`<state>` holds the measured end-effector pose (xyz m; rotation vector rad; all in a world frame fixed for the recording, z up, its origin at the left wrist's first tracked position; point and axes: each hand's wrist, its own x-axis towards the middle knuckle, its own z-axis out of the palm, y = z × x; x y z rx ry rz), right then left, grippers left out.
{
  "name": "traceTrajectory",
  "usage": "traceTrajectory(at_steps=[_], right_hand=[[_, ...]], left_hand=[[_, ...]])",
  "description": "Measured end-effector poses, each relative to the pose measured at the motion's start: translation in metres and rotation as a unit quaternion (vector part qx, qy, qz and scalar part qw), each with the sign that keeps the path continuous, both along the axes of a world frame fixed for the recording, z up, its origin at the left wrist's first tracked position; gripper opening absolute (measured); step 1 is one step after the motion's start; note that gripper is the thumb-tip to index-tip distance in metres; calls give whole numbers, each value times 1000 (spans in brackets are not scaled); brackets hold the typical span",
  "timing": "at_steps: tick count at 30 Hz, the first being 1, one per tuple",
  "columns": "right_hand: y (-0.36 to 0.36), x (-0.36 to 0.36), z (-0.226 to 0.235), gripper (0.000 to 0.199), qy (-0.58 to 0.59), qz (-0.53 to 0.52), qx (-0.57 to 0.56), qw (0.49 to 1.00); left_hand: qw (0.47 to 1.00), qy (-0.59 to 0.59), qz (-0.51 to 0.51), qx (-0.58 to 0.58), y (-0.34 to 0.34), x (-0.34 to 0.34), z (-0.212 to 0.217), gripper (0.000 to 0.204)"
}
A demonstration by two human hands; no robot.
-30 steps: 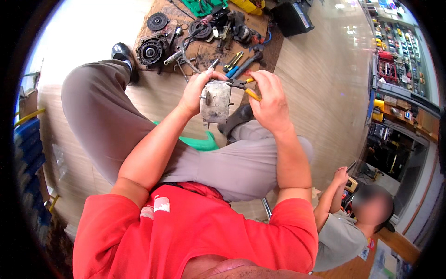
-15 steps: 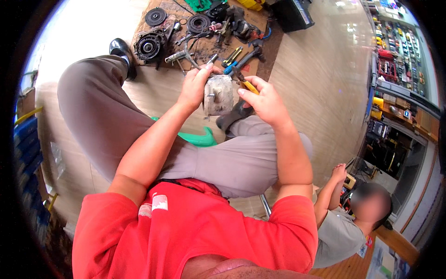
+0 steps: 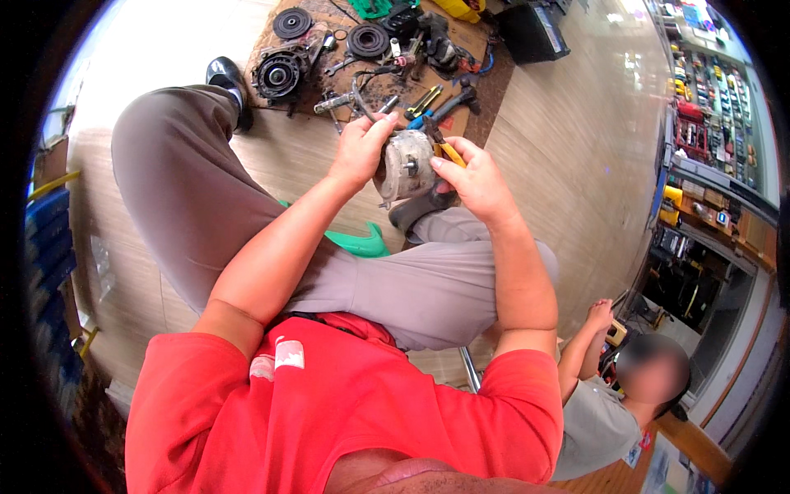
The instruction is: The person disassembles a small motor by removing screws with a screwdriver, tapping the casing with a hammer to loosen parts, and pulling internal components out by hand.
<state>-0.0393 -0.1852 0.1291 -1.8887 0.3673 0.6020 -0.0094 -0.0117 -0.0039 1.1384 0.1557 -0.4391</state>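
My left hand [image 3: 362, 154] is closed on the left side of a worn, grey, drum-shaped metal housing [image 3: 406, 171], held above my lap. A bolt-like stub sticks out of its side, and a dark cable rises near my left fingers. My right hand [image 3: 477, 179] grips pliers [image 3: 451, 154] with yellow handles; their dark jaws lie by the housing's upper right edge. Right fingertips rest against or very close to the housing. Whether the jaws grip anything I cannot tell.
Beyond my hands, a stained cardboard sheet [image 3: 485, 99] carries a blue-handled hammer [image 3: 448, 104], a round black motor part [image 3: 278, 76], black discs and several tools. A black box [image 3: 533, 34] stands far right. Another person [image 3: 605, 420] sits at lower right. A green plastic piece [image 3: 362, 241] lies below.
The housing has turned in my left hand, so its bolt-like stub now faces more to the right. The pliers have moved closer to the housing's upper edge.
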Motion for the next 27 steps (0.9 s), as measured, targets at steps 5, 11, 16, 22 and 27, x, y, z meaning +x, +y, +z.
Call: traceTrajectory(at_steps=[5, 11, 16, 22, 27], right_hand=[[1, 0, -1, 32, -1, -13, -1, 1000], [1, 0, 0, 35, -4, -18, -7, 1000], [-4, -1, -7, 35, -23, -30, -7, 999], [-6, 2, -13, 31, -23, -58, -16, 998], [-5, 3, -14, 28, -20, -53, -19, 998]], left_hand=[[1000, 17, 9, -8, 0, 1, 0, 30], [997, 62, 38, -35, 0, 1, 3, 31], [993, 103, 30, -46, -1, 1, 0, 35], [988, 141, 22, -63, -2, 2, 3, 40], [986, 149, 30, -72, -2, 1, -2, 40]])
